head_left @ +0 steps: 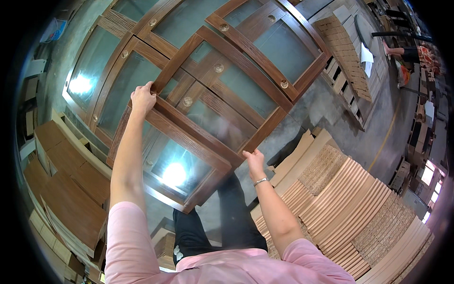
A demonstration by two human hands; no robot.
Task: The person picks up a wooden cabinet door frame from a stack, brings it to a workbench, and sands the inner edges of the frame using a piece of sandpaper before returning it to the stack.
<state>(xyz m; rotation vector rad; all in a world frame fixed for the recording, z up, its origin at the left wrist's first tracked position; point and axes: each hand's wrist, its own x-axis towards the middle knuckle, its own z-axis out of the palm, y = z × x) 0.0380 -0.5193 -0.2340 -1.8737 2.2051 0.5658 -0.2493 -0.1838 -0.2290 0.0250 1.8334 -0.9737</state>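
A brown wood-framed glass cabinet door (266, 133) lies tilted in front of me, above other doors of the same kind. My left hand (143, 98) is closed around its left corner. My right hand (254, 162) pinches the near right corner, thumb on top; the fingertips under the frame are hidden. Through the glass show the wooden frames and round clear discs of the doors beneath. Nearest my legs, a lower glass door (198, 142) reflects a bright light. Another glass door (309, 78) lies at the far right of the pile.
Stacked wooden boards (350, 203) stand at the near right, beside my right forearm. Brown panels (75, 199) are piled on the left. A pallet of strips (347, 61) stands at the far right, with part of another person (416, 54) beyond it.
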